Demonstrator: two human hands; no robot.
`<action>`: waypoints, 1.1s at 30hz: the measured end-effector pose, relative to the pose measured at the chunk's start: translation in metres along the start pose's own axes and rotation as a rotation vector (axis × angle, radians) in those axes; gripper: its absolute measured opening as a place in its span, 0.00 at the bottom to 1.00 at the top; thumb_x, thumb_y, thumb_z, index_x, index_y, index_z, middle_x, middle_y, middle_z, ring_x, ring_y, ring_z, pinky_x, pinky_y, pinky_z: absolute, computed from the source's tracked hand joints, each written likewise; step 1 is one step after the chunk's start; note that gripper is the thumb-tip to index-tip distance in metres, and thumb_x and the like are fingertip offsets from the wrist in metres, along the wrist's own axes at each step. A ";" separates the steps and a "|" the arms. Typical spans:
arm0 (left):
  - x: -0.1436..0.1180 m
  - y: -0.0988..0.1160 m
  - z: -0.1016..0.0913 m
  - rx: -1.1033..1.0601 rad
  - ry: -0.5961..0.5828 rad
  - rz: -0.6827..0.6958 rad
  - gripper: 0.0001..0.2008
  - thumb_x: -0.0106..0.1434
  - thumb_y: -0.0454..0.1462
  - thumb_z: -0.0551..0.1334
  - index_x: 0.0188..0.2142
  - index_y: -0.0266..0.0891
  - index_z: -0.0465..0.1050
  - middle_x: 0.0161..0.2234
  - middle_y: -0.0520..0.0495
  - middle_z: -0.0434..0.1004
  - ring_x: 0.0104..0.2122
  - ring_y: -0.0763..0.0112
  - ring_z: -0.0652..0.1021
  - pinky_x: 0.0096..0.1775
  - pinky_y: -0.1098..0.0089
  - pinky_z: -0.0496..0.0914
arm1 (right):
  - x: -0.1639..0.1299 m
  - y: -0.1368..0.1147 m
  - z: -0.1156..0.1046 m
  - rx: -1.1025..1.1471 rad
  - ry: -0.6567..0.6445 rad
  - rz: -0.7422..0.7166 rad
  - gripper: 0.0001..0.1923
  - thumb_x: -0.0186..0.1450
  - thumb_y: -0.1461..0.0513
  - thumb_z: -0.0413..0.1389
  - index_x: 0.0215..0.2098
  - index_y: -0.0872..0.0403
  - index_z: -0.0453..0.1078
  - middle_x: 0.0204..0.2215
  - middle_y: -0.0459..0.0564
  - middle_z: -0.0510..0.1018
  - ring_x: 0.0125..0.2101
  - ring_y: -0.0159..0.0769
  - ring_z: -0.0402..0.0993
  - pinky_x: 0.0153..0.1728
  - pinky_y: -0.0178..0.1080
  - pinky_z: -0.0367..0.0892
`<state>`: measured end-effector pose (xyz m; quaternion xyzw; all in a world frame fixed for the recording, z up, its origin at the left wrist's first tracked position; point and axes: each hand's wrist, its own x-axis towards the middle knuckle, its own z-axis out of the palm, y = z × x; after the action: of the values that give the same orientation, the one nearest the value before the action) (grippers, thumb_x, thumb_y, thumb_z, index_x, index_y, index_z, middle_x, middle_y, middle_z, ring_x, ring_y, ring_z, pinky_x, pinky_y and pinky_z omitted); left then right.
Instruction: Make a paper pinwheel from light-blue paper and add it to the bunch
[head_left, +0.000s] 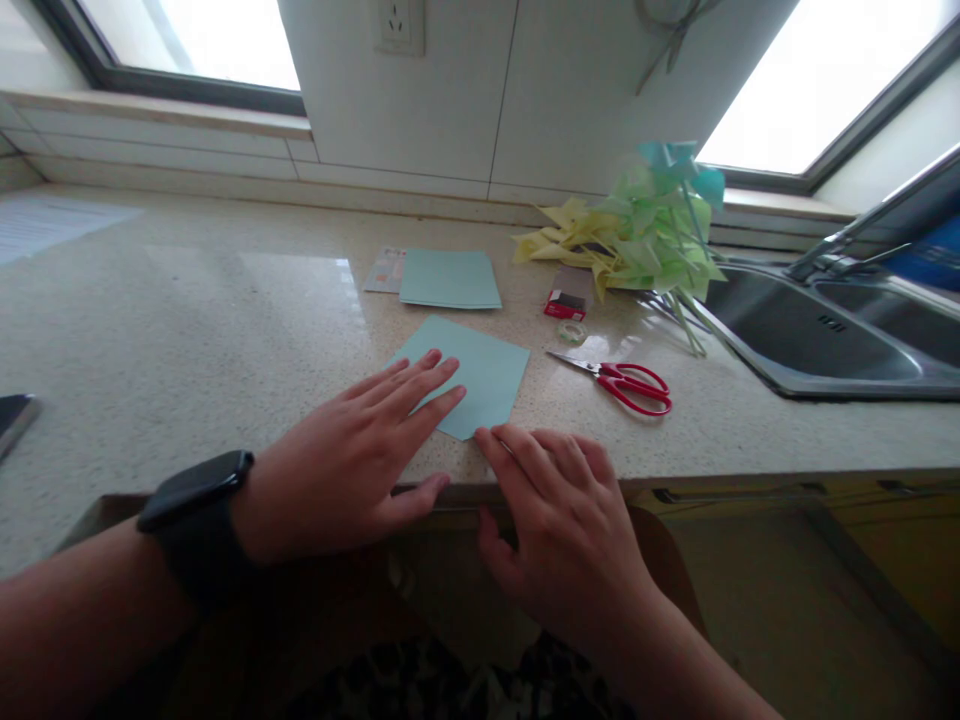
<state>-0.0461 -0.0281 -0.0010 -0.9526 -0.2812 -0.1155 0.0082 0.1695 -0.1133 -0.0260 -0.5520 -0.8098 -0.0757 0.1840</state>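
A light blue-green sheet of paper (pixel 487 365) lies flat near the counter's front edge, one corner toward me. My left hand (pixel 375 445) rests on its left part with fingers stretched and spread, covering that side. At the near corner, the fingertips of my right hand (pixel 559 490) touch the paper's edge; its fingers are extended and side by side, the thumb apart below the counter edge. Right of the paper are scissors (pixel 626 385) with red handles, blades pointing left. Behind it lies a stack of the same coloured paper (pixel 450 278).
A roll of clear tape (pixel 571 331) and a small red-and-grey box (pixel 568 295) lie behind the scissors. Several paper pinwheels (pixel 652 230), yellow, green and blue, are heaped beside the steel sink (pixel 795 375). A dark phone-like object (pixel 15 420) sits at far left.
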 end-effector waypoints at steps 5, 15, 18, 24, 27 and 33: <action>-0.002 -0.007 0.005 0.014 -0.094 -0.017 0.34 0.71 0.49 0.56 0.69 0.32 0.57 0.70 0.35 0.57 0.69 0.53 0.60 0.67 0.53 0.58 | 0.002 -0.002 -0.001 -0.010 -0.030 0.004 0.27 0.67 0.57 0.55 0.63 0.57 0.66 0.58 0.53 0.75 0.51 0.50 0.68 0.54 0.55 0.56; -0.001 -0.005 0.006 0.044 -0.099 -0.017 0.34 0.70 0.49 0.55 0.69 0.32 0.58 0.70 0.37 0.56 0.70 0.55 0.59 0.68 0.54 0.57 | 0.004 -0.001 0.003 -0.036 -0.037 -0.006 0.33 0.67 0.54 0.56 0.66 0.59 0.62 0.62 0.53 0.72 0.54 0.51 0.65 0.56 0.56 0.55; 0.000 -0.005 0.006 0.034 -0.099 -0.014 0.34 0.70 0.49 0.55 0.69 0.32 0.58 0.70 0.36 0.56 0.70 0.54 0.59 0.68 0.54 0.57 | 0.003 -0.002 0.004 -0.019 -0.027 -0.007 0.34 0.65 0.53 0.58 0.66 0.59 0.63 0.63 0.55 0.70 0.59 0.52 0.61 0.59 0.55 0.53; -0.001 -0.005 0.005 0.028 -0.100 -0.009 0.33 0.71 0.49 0.55 0.69 0.32 0.58 0.70 0.36 0.56 0.70 0.54 0.59 0.68 0.54 0.57 | 0.005 -0.001 0.003 -0.004 -0.049 -0.004 0.34 0.65 0.52 0.59 0.65 0.60 0.64 0.60 0.57 0.72 0.58 0.53 0.60 0.59 0.55 0.52; -0.001 -0.005 0.006 0.037 -0.107 -0.012 0.34 0.70 0.49 0.55 0.69 0.32 0.58 0.70 0.37 0.56 0.70 0.55 0.59 0.68 0.55 0.57 | 0.008 0.000 0.002 0.006 -0.076 -0.012 0.35 0.65 0.52 0.58 0.66 0.60 0.63 0.60 0.57 0.71 0.59 0.53 0.60 0.59 0.54 0.52; 0.000 -0.005 0.005 0.032 -0.129 -0.025 0.36 0.70 0.51 0.55 0.70 0.33 0.57 0.71 0.38 0.55 0.70 0.56 0.58 0.68 0.55 0.57 | 0.011 -0.004 0.005 0.021 -0.084 -0.009 0.38 0.65 0.52 0.57 0.68 0.63 0.60 0.62 0.58 0.71 0.61 0.53 0.60 0.61 0.54 0.53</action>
<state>-0.0478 -0.0234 -0.0064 -0.9543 -0.2947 -0.0492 0.0040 0.1616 -0.1034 -0.0256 -0.5493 -0.8199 -0.0448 0.1550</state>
